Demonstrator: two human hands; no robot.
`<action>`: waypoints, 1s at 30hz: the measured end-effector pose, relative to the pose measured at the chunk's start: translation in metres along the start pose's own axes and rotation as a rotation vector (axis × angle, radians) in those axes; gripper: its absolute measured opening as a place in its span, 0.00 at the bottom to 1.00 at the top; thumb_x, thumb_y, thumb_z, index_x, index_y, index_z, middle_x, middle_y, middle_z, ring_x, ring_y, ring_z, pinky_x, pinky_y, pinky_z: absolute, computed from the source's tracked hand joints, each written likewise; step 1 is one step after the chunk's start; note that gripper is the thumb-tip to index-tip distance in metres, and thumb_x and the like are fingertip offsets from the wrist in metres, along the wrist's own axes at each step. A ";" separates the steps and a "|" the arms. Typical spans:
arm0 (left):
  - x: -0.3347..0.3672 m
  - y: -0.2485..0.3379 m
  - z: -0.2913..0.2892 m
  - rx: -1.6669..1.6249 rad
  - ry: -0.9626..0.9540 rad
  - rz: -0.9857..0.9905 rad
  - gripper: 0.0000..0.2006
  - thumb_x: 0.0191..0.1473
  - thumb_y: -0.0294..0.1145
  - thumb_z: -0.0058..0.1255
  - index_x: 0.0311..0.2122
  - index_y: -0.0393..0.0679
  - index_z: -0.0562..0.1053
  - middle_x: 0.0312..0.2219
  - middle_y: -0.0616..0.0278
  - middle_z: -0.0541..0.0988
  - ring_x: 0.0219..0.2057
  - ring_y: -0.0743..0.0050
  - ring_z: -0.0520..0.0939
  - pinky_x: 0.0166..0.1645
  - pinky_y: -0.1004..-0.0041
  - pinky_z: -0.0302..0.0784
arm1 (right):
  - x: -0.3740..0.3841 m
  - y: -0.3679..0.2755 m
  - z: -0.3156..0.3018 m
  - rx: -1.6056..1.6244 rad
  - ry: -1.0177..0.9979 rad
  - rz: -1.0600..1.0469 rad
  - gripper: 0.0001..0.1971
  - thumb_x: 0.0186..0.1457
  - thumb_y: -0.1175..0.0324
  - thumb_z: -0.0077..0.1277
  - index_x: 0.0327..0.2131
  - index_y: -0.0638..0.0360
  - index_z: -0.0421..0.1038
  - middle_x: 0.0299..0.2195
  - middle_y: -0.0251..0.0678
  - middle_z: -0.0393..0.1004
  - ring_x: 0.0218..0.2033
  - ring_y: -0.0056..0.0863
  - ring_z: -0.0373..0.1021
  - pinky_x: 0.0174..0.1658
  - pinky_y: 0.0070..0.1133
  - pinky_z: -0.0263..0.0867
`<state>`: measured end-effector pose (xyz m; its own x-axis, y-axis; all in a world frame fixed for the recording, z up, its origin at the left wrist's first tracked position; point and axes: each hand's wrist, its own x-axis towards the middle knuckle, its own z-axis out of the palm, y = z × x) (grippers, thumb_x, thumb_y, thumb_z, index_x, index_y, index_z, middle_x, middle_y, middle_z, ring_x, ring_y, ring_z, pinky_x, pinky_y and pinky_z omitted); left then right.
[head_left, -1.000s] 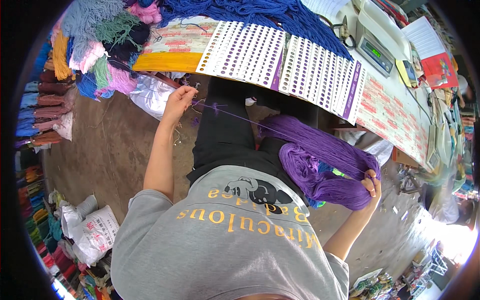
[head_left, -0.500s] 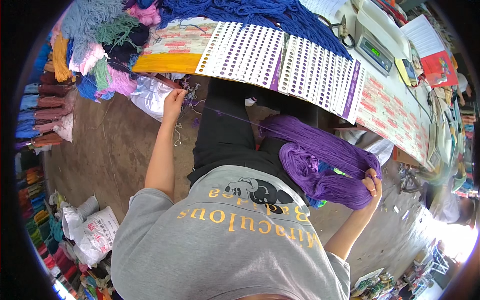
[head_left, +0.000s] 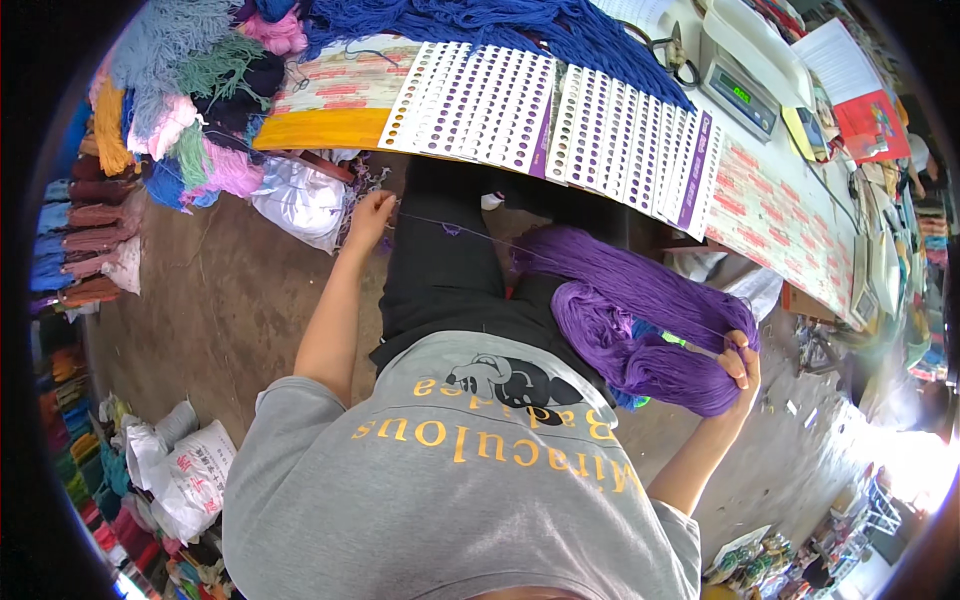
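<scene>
A long table point(head_left: 800, 230) runs across the far side, spread with a patterned cloth, and on it lie fanned white colour-sample cards point(head_left: 560, 120) dotted in purples, a heap of blue yarn point(head_left: 480, 25) behind them and a weighing scale point(head_left: 745, 90) further right. Bundles of yarn in many colours point(head_left: 180, 110) crowd the table's left end. The person in a grey shirt sits before it with a big purple yarn hank point(head_left: 640, 320) draped over the lap on the right side, its long axis running from near the table's edge down toward the right hand point(head_left: 738, 362). That hand is closed around the hank's lower end, fingers curled over the bulk of it, so it is plainly the nearer hand. From the hank a single thin purple strand point(head_left: 470, 232) stretches taut leftward and slightly away, its line running nearly straight across the lap to the left hand point(head_left: 370, 215). The left hand, arm extended, pinches the strand's far end between closed fingertips, just beside a white plastic bag point(head_left: 300, 205) on the floor.
</scene>
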<state>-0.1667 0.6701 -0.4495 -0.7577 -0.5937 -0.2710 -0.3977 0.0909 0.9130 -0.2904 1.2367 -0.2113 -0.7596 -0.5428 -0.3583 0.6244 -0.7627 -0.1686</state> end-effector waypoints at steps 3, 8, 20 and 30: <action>-0.013 0.041 0.009 0.520 0.056 0.420 0.11 0.49 0.31 0.51 0.36 0.37 0.72 0.32 0.53 0.72 0.29 0.61 0.75 0.35 0.71 0.71 | -0.001 0.000 0.001 -0.044 0.028 -0.003 0.04 0.53 0.74 0.36 0.34 0.60 0.58 0.07 0.24 0.55 0.16 0.19 0.58 0.28 0.14 0.58; -0.049 0.106 0.054 0.600 -0.276 0.674 0.15 0.44 0.36 0.55 0.40 0.46 0.74 0.37 0.60 0.72 0.39 0.62 0.73 0.44 0.70 0.70 | 0.009 0.004 0.008 -0.057 0.117 -0.038 0.05 0.52 0.75 0.38 0.34 0.63 0.60 0.08 0.24 0.54 0.14 0.16 0.56 0.24 0.13 0.57; -0.039 0.089 0.052 0.177 -0.236 0.244 0.05 0.51 0.28 0.48 0.30 0.38 0.71 0.18 0.63 0.74 0.20 0.80 0.73 0.26 0.79 0.68 | 0.082 0.123 0.005 -1.649 0.215 0.147 0.17 0.46 0.63 0.53 0.32 0.72 0.70 0.22 0.45 0.73 0.24 0.31 0.71 0.32 0.24 0.66; -0.036 0.080 0.035 0.137 -0.205 0.132 0.04 0.51 0.26 0.48 0.31 0.37 0.72 0.20 0.66 0.73 0.21 0.84 0.72 0.26 0.83 0.67 | 0.116 0.165 -0.006 -2.461 -0.372 0.183 0.22 0.47 0.58 0.53 0.37 0.69 0.62 0.39 0.51 0.67 0.37 0.51 0.67 0.39 0.36 0.65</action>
<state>-0.1888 0.7266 -0.3775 -0.8908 -0.3969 -0.2212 -0.3442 0.2719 0.8987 -0.2742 1.0502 -0.2857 -0.5220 -0.7370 -0.4294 -0.5297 0.6747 -0.5141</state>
